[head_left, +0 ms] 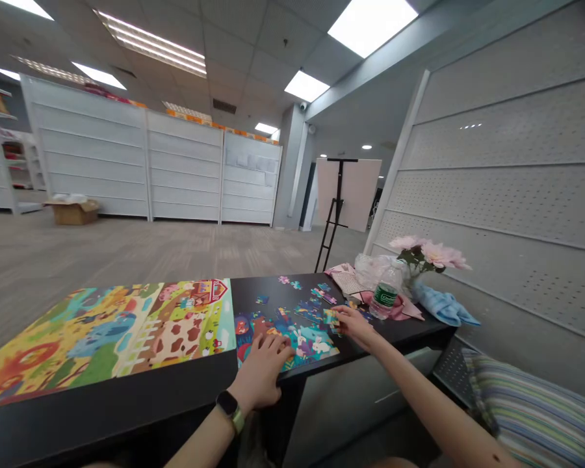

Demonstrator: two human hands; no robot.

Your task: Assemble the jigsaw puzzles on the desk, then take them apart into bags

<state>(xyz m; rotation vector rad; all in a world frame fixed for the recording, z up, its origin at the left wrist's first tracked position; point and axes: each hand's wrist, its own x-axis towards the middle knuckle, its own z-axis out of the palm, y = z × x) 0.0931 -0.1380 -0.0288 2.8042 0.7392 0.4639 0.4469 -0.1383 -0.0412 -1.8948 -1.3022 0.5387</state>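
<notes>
A partly built blue jigsaw puzzle (pixel 297 341) lies near the front edge of a black table (pixel 127 396). My left hand (pixel 264 367) rests flat on its left part, fingers spread, a dark watch on the wrist. My right hand (pixel 353 324) pinches a small puzzle piece (pixel 330 317) at the puzzle's right edge. Several loose pieces (pixel 316 296) lie scattered on the table beyond the puzzle.
Two finished puzzles (pixel 102 328) cover the table's left side. At the right end stand a water bottle (pixel 385 296), pink flowers (pixel 426 253), a plastic bag and a blue cloth (pixel 443 305). A striped cushion (pixel 531 403) is at lower right, an easel (pixel 334 214) behind.
</notes>
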